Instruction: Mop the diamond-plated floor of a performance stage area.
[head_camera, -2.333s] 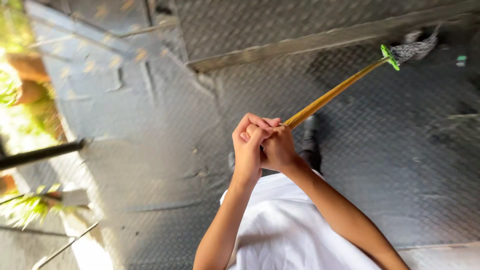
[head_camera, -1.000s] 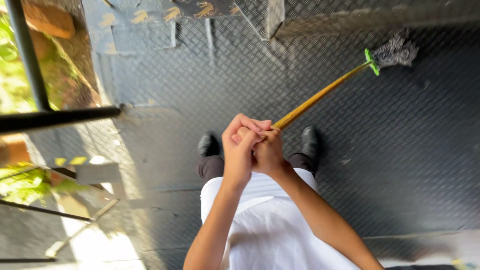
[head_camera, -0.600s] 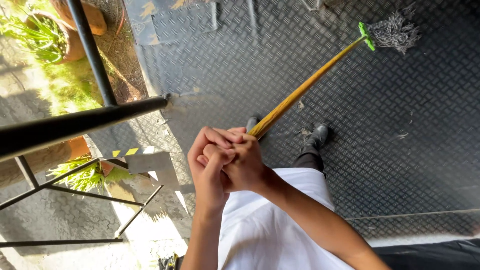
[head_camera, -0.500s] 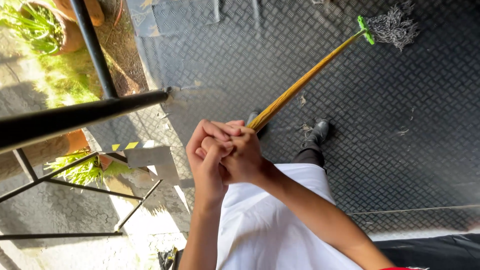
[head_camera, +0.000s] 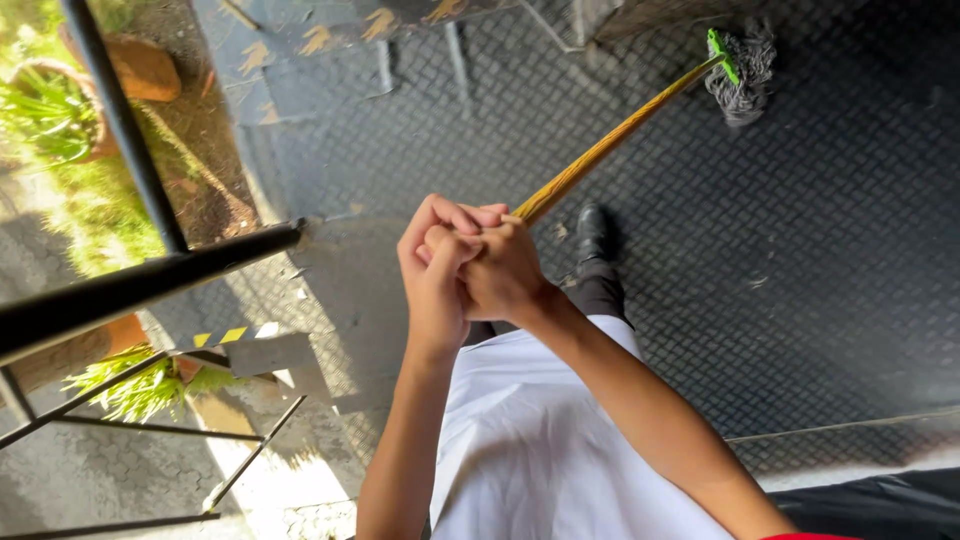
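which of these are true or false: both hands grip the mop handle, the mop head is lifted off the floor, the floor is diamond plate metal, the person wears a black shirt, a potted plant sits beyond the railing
1. Both hands grip the mop handle: true. The left hand and right hand are clasped together around the top end of the yellow mop handle.
2. The mop head is lifted off the floor: false. The grey string mop head rests on the floor.
3. The floor is diamond plate metal: true. The dark floor shows a raised diamond pattern.
4. The person wears a black shirt: false. The shirt is white.
5. A potted plant sits beyond the railing: true. A potted plant stands past the black railing.
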